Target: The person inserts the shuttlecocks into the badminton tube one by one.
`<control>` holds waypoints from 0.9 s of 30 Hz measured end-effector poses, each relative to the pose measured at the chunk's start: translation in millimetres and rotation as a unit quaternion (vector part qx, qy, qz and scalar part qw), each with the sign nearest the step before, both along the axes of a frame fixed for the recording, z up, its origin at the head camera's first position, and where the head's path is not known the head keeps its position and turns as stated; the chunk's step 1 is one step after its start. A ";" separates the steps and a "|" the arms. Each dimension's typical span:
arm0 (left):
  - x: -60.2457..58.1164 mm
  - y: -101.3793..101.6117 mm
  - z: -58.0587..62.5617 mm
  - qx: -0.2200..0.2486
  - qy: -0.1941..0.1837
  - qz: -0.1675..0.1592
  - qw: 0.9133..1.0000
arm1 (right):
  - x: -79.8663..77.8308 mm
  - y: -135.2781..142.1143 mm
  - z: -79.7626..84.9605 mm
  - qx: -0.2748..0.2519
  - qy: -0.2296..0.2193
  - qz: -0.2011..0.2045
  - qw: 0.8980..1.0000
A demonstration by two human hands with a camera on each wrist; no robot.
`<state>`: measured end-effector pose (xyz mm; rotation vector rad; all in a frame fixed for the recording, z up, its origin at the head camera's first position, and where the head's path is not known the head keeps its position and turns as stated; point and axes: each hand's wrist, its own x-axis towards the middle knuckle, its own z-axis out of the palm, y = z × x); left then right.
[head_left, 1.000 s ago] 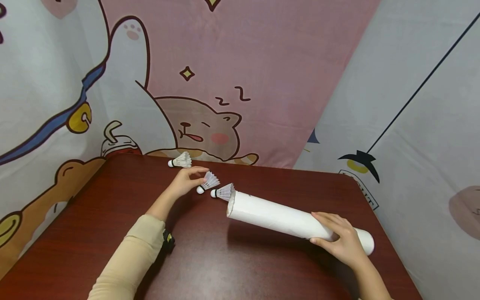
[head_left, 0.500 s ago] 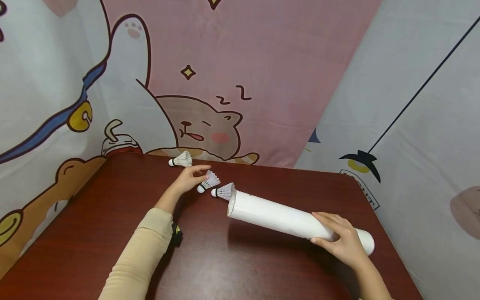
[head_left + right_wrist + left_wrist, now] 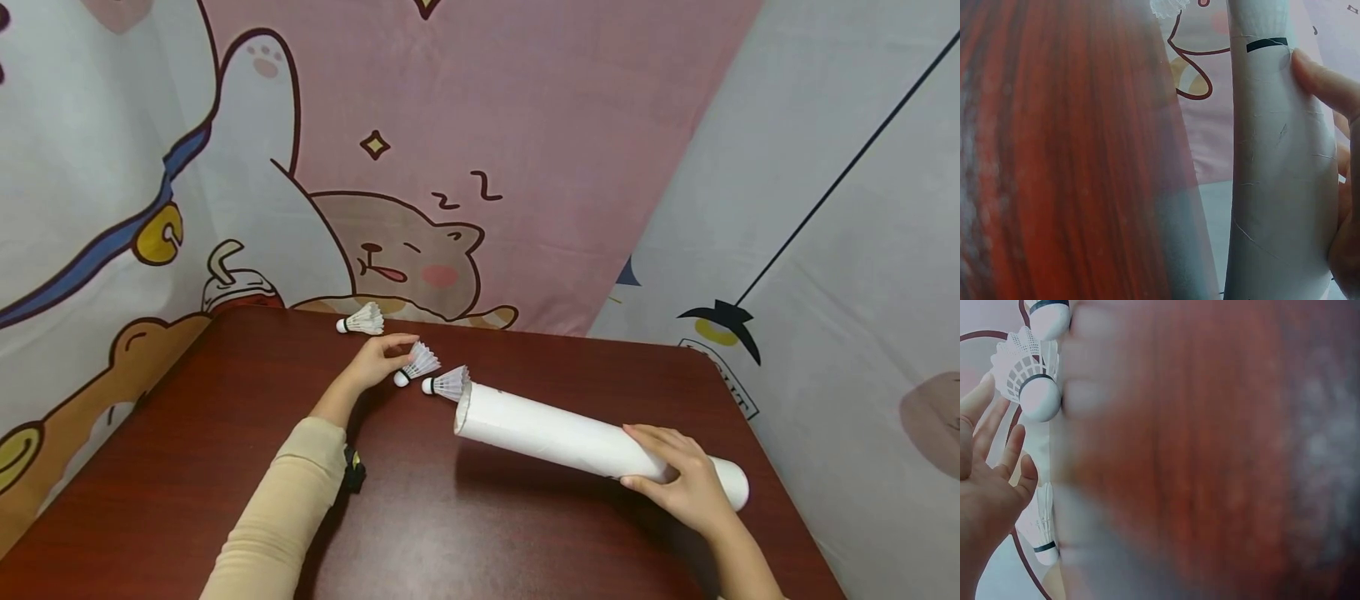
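My left hand point(image 3: 372, 363) has its thumb and index finger at the feathered skirt of a white shuttlecock point(image 3: 420, 362), pinching it near the table. In the left wrist view, this shuttlecock point(image 3: 1032, 378) shows its cork toward the table, and the other fingers are spread loosely. A second shuttlecock point(image 3: 447, 384) lies right by the open end of a long white tube point(image 3: 547, 423). My right hand point(image 3: 686, 483) grips that tube near its far right end, thumb in front and fingers over the top. In the right wrist view, the tube point(image 3: 1279, 181) bears a short black mark.
Another shuttlecock point(image 3: 362, 319) lies at the table's back edge, behind the left hand. The dark red-brown table point(image 3: 405, 533) reaches back to a cartoon-printed cloth point(image 3: 540, 167). A black strap device point(image 3: 354, 469) sits at the left wrist.
The left forearm has shifted slightly right, while its fingers stay at the same shuttlecock. The right hand and the tube have not visibly moved.
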<state>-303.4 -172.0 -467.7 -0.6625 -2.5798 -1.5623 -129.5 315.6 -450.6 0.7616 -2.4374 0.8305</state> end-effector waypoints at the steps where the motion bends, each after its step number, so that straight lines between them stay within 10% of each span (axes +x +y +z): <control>1: -0.5 0.4 0.3 0.001 0.002 -0.004 1.000 | -0.1 0.2 -0.2 0.000 0.001 0.000 1.000; 27: 5.0 -23.9 -2.4 -0.045 -0.012 0.033 0.998 | 0.3 -1.4 1.4 0.003 -0.006 -0.003 1.000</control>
